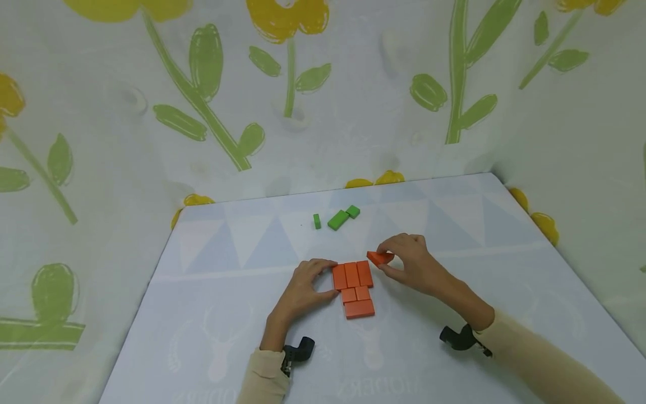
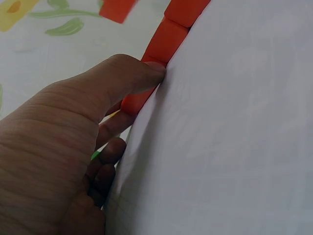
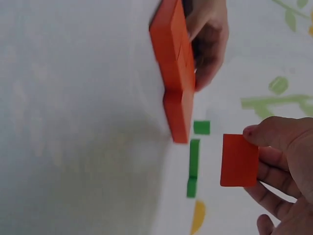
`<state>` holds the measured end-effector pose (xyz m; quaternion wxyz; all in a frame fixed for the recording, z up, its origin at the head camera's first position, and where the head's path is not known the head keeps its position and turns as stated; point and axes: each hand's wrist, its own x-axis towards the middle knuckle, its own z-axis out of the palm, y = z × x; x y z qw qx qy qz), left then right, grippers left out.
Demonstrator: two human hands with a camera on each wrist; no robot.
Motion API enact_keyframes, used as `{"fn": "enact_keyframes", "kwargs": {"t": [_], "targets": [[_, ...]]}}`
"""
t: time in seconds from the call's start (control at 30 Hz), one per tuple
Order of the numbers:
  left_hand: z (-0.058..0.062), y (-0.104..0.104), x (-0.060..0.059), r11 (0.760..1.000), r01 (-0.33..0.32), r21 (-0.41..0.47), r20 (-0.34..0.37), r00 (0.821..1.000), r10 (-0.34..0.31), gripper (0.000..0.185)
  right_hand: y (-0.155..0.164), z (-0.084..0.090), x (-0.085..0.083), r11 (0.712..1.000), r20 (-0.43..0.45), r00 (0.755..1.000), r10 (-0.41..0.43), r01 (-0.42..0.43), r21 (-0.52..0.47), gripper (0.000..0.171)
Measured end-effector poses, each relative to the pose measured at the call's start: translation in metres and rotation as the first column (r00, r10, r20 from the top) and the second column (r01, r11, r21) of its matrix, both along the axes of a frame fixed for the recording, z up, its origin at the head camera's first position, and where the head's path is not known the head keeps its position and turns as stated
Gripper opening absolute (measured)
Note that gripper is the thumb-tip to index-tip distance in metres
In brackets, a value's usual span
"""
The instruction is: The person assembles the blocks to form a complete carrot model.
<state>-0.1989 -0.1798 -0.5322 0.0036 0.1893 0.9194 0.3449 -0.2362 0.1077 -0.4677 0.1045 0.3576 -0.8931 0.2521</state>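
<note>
Several flat orange blocks [image 1: 355, 286] lie packed together on the white table [image 1: 212, 314], three in a row above two smaller ones and a wide one. My left hand [image 1: 309, 281] rests against the left edge of that cluster [image 2: 161, 46], fingertips touching the leftmost block. My right hand [image 1: 404, 259] pinches one more orange block [image 1: 381, 257] just above the table, right of the cluster's top row; the right wrist view shows this block [image 3: 238, 160] held between thumb and fingers. Three green blocks [image 1: 337, 218] lie farther back.
A flower-patterned cloth wall [image 1: 323, 95] surrounds the table at the back and sides. The green blocks [image 3: 194, 161] sit between the cluster and the back wall. Bare table surface stretches to the left, right and front of the hands.
</note>
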Motion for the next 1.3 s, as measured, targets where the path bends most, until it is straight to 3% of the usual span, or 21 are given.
{"fn": "enact_keyframes", "kwargs": {"t": [0.4,0.63,1.1,1.3], "targets": [[-0.002,-0.002,-0.002,1.000,0.000,0.013,-0.021,1.000,0.000,0.056,-0.017,0.002,0.053,0.970,-0.046,0.970,0.237,-0.239,-0.044,0.033],[-0.004,-0.002,-0.001,1.000,0.010,0.021,-0.016,1.000,-0.009,0.058,-0.024,-0.008,0.076,0.958,-0.056,0.956,0.287,-0.288,-0.008,0.034],[-0.005,-0.002,-0.001,1.000,0.008,0.017,-0.019,1.000,-0.008,0.057,-0.030,-0.030,0.082,0.966,-0.083,0.963,0.258,-0.255,0.038,0.034],[-0.004,-0.002,-0.002,1.000,0.011,0.023,-0.022,1.000,-0.011,0.056,-0.031,-0.031,0.080,0.969,-0.088,0.965,0.246,-0.242,0.052,0.035]]}}
